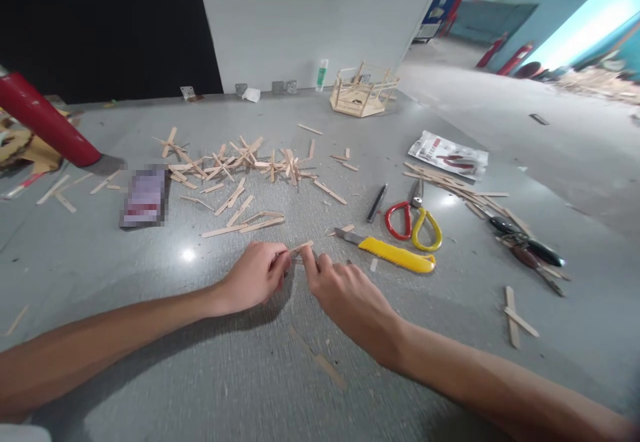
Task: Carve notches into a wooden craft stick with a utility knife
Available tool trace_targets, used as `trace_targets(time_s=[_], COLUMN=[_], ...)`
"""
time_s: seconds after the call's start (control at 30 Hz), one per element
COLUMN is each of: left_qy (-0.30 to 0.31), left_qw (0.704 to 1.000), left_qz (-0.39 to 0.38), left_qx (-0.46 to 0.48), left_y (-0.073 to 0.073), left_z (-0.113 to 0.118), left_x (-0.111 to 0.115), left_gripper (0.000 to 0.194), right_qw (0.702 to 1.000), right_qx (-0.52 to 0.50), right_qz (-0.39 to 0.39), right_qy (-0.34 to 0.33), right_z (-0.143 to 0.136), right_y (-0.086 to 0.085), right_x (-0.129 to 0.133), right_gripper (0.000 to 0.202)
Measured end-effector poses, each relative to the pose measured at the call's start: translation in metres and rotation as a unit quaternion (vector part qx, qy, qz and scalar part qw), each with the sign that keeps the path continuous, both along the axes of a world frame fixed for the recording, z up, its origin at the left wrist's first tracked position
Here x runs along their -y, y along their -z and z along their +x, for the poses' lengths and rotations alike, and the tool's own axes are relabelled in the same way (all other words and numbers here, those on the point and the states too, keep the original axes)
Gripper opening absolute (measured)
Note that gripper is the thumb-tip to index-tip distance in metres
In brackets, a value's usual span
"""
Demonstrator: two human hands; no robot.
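Between my two hands, just above the grey table, is a short piece of wooden craft stick (pixel 302 247). My left hand (pixel 256 272) is closed in a pinch on its left end. The fingers of my right hand (pixel 345 289) are bent together at its right end, the index fingertip pressed to it; the thumb is mostly hidden. Right of my hands lies a yellow utility knife (pixel 397 254), its blade pointing left. Beyond it are scissors (pixel 413 215) with one red and one yellow handle, and a black marker (pixel 377 203).
Loose craft sticks (pixel 245 159) lie heaped ahead. A hexagonal stick frame (pixel 364 92) and a glue stick (pixel 321 75) stand at the back. A phone (pixel 145 195) and a red cylinder (pixel 47 119) are left. Pliers (pixel 530 245) and a white packet (pixel 449 155) lie right.
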State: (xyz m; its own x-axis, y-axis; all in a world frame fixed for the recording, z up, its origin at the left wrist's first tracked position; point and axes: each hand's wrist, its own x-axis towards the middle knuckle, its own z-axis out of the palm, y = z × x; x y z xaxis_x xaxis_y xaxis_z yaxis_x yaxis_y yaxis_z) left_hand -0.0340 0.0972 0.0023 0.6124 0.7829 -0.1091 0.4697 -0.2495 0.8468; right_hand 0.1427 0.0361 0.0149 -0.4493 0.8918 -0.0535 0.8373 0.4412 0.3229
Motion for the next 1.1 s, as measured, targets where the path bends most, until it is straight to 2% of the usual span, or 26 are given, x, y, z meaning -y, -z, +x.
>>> trace_targets(time_s=[0.2,0.37,0.53,0.67,0.8,0.87,1.0,1.1], left_qy=[-0.002,-0.01,0.026,0.043,0.072,0.085,0.088,0.059], left_qw=[1.0,1.0,0.992,0.967,0.923,0.905,0.904,0.913], left_qz=[0.001,0.013,0.083,0.16,0.243,0.286,0.321,0.324], left_qx=[0.007,-0.004,-0.095,-0.195,-0.29,-0.302,-0.27,-0.241], left_y=[0.0,-0.002,-0.005,-0.006,-0.006,-0.003,0.009,0.017], left_z=[0.0,0.002,0.0,-0.002,-0.004,-0.004,-0.005,-0.005], left_x=[0.002,0.001,-0.006,-0.006,-0.004,-0.004,-0.005,-0.002], left_gripper=[0.044,0.042,0.043,0.039,0.032,0.03,0.034,0.037], right_qw=[0.997,0.987,0.983,0.976,0.974,0.977,0.99,0.995], right_qx=[-0.036,-0.088,-0.09,-0.106,-0.121,-0.116,-0.074,-0.046], right_qz=[-0.062,-0.117,-0.122,-0.144,-0.144,-0.135,-0.097,-0.086], right_qy=[0.021,0.062,0.101,0.124,0.124,0.118,0.074,0.038], right_z=[0.003,0.006,0.002,-0.001,-0.001,-0.001,0.0,0.002], right_y=[-0.006,-0.009,-0.003,0.0,0.001,0.003,0.004,0.001], right_x=[-0.002,-0.012,-0.017,-0.019,-0.019,-0.018,-0.018,-0.021], right_gripper=[0.049,0.032,0.038,0.036,0.034,0.033,0.032,0.031])
